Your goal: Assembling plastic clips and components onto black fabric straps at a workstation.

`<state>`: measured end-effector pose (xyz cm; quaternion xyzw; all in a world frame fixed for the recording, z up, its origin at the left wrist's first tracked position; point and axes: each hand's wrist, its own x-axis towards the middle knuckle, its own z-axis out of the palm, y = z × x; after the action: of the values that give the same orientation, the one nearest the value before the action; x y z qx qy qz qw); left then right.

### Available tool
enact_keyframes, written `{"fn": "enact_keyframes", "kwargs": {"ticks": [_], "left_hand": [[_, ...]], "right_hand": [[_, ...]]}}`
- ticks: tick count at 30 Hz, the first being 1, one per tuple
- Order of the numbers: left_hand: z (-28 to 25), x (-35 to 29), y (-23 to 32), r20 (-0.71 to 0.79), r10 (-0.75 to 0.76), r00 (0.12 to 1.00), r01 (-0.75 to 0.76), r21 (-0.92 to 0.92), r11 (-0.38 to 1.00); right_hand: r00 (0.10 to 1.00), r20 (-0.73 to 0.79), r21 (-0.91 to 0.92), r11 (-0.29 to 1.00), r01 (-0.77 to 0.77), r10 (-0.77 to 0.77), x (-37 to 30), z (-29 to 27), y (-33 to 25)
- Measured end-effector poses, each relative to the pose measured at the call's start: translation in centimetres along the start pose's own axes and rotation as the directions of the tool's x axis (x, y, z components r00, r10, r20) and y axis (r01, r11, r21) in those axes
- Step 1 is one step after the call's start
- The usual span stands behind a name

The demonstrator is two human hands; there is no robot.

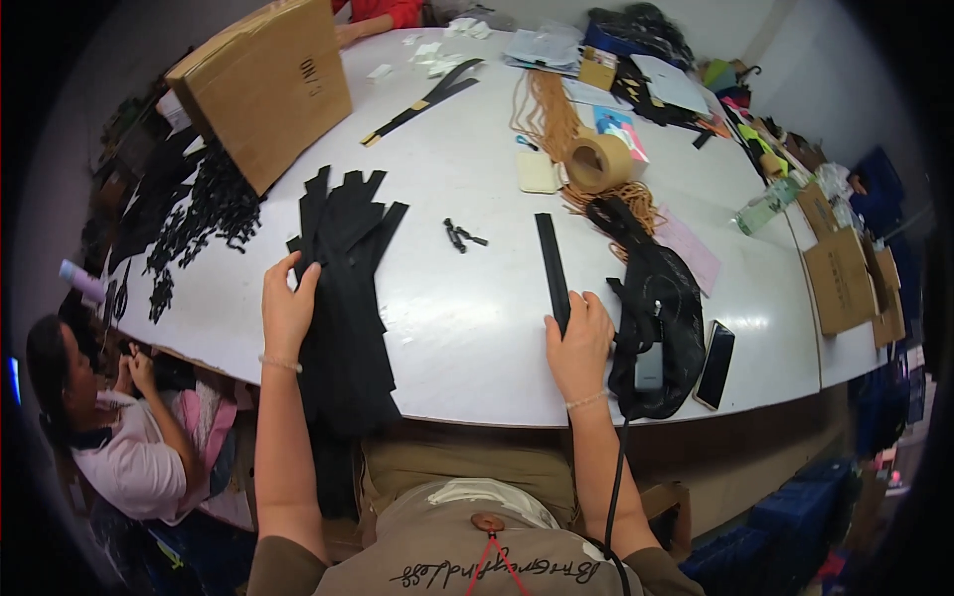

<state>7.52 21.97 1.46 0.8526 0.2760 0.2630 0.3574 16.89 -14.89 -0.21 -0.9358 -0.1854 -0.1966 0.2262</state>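
A thick stack of black fabric straps (343, 298) lies on the white table and hangs over its front edge. At the stack's left side is my left hand (288, 308), its thumb and fingers closed on the edge of a strap. To the right, a single black strap (550, 263) points away from me across the tabletop. My right hand (581, 348) grips its near end, with the fingers curled over it. Between the hands, farther back, sits a little cluster of small black pieces (462, 235).
A large cardboard box (263, 94) and a heap of small black parts (204, 214) stand at the far left. Right of my hand lie a black bag (676, 298), a phone (715, 365), tan cords (547, 114) and a tape roll (596, 164). A person (129, 427) sits at the left.
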Motion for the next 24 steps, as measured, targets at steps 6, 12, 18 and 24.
{"fn": "enact_keyframes", "kwargs": {"ticks": [6,12,18,24], "left_hand": [[3.6,-5.3,8.7,-0.065,0.393,0.917,-0.397,-0.049,0.917],[11.5,-9.6,10.2,0.691,0.083,0.718,0.43,-0.534,0.728],[12.7,-10.8,13.3,0.642,0.02,0.767,0.55,-0.672,0.495],[7.7,-12.4,13.8,0.888,0.062,0.455,0.72,-0.408,0.562]], "right_hand": [[0.997,0.069,-0.187,0.982,-0.027,0.041,2.0,1.9,1.7],[0.999,0.018,-0.061,0.998,0.03,-0.029,1.3,1.2,-1.0],[0.973,0.121,0.224,0.961,0.164,-0.195,-6.2,-3.1,-5.9],[0.977,0.211,0.667,0.729,-0.152,0.01,-7.0,-4.9,-4.7]]}}
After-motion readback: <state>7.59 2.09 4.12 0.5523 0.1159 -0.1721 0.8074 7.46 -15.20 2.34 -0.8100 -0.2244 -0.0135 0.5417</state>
